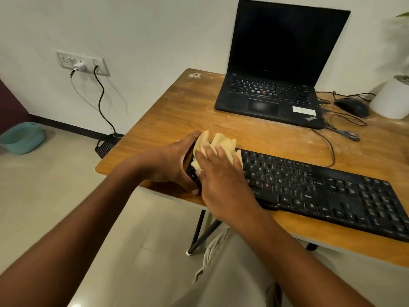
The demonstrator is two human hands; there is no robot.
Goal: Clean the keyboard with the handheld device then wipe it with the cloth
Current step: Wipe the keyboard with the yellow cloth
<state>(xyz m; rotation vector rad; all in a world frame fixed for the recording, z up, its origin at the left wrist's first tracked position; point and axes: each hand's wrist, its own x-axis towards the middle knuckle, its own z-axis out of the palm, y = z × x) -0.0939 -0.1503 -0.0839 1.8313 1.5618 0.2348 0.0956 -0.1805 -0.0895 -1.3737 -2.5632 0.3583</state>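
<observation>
A black keyboard lies along the front edge of the wooden table. A crumpled yellow cloth sits on the keyboard's left end. My right hand presses the cloth down on the keys with its fingers spread fairly straight. My left hand grips the keyboard's left end, fingers over the far edge and thumb at the near edge. The handheld device is not in view.
An open black laptop stands at the back of the table. A black mouse with its cable and a white plant pot sit at the right. On the floor at left are a teal tub and a black basket.
</observation>
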